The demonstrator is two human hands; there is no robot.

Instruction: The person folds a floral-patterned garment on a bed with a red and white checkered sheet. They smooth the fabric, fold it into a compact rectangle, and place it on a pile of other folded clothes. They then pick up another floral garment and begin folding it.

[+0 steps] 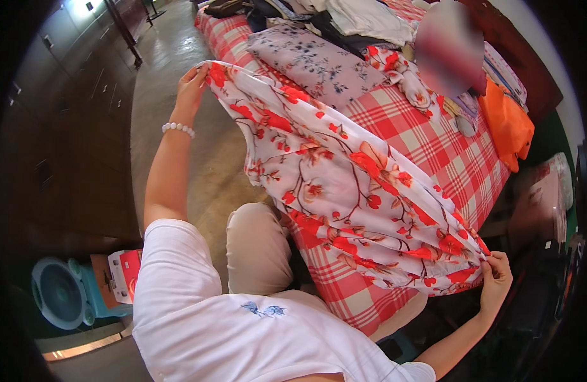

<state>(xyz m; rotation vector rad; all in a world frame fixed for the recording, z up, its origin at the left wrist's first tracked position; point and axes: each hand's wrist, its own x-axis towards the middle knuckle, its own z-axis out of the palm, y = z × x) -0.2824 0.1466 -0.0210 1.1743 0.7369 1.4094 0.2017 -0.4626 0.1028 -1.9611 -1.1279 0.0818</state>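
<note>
A white fabric with a red blossom and branch print (331, 181) is stretched between my two hands, running from upper left to lower right. My left hand (193, 86), with a pale bead bracelet at the wrist, pinches its upper left corner. My right hand (496, 281) grips the gathered lower right corner. The fabric hangs partly over a bed with a red and white plaid sheet (389, 117). Part of its lower edge is bunched in folds near my right hand. What kind of textile item it is, I cannot tell.
On the bed lie a pinkish floral pillow or folded cloth (317, 64), piled clothes (365, 21) and an orange bag or cloth (505, 124). A blurred shape covers the upper right. Dark cabinets (69, 124) line the left side, with a blue fan-like object (59, 293) and boxes (124, 277) below.
</note>
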